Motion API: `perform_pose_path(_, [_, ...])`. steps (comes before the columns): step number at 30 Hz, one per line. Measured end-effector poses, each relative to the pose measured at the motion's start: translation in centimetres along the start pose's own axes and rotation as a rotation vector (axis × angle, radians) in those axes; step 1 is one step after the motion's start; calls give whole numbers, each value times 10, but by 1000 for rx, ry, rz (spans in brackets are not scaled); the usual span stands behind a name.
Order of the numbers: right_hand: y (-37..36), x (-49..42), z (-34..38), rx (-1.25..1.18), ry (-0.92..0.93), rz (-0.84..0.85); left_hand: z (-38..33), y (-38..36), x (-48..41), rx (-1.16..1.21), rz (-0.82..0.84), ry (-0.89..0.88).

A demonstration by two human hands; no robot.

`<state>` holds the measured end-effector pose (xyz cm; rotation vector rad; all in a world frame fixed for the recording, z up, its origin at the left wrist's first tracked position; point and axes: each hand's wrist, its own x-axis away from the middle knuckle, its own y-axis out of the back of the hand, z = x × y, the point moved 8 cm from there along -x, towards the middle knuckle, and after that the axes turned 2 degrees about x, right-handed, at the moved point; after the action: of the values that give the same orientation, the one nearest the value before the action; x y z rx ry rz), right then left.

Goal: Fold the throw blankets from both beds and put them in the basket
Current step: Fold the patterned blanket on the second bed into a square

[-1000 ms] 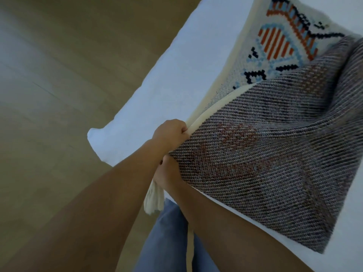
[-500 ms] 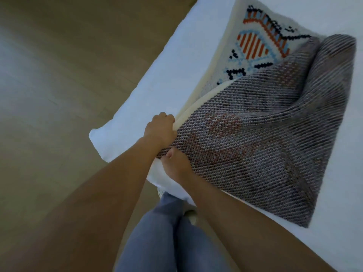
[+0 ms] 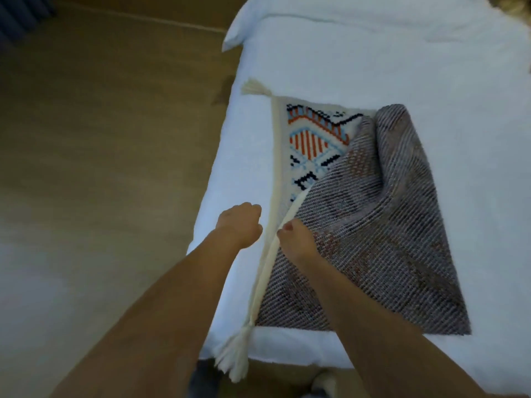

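A woven throw blanket [image 3: 373, 239] lies partly folded on the white bed [image 3: 359, 61]. Its grey-brown underside faces up over a patterned face [image 3: 309, 139] of orange, blue and black. A cream border with tassels [image 3: 234, 357] runs down its left side. My right hand [image 3: 298, 242] rests on the upper layer and pinches its cream edge. My left hand [image 3: 240, 225] hovers just left of the border with curled fingers, a small gap away, holding nothing. No basket is visible.
The bed's near corner is right in front of my legs. Wooden floor [image 3: 100, 168] fills the left side. A dark blue curtain [image 3: 23, 15] hangs at the top left corner. A pillow's corner [image 3: 241, 30] sticks out at the bed's far left.
The blanket's gathered corner has been laid down flat on the bed. My left hand has let go of the edge and moved slightly left. My right hand stays on the blanket.
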<state>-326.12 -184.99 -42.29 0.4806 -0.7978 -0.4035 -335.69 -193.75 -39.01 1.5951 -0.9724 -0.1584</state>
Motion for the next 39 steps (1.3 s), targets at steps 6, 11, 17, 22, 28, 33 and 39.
perform_pose_path(6, [50, -18, 13, -119, -80, -217, -42, 28, -54, -126, 62, -238])
perform_pose_path(11, [86, -24, -21, -287, -194, -347, -111, 20, -93, -158, 123, -429])
perform_pose_path(17, [95, -39, -47, -418, -359, -341, -142, 27, -139, -215, 189, -480])
perform_pose_path(22, [100, -85, -38, -471, -422, -351, -154, 45, -215, -196, 217, -503])
perform_pose_path(28, [109, -165, -17, -384, -473, -473, -186, 27, -335, -37, 269, -658])
perform_pose_path(33, [145, -215, -27, -354, -585, -616, -245, 11, -410, -9, 183, -768])
perform_pose_path(39, [167, -249, -40, -248, -711, -692, -265, -16, -472, -152, 289, -603])
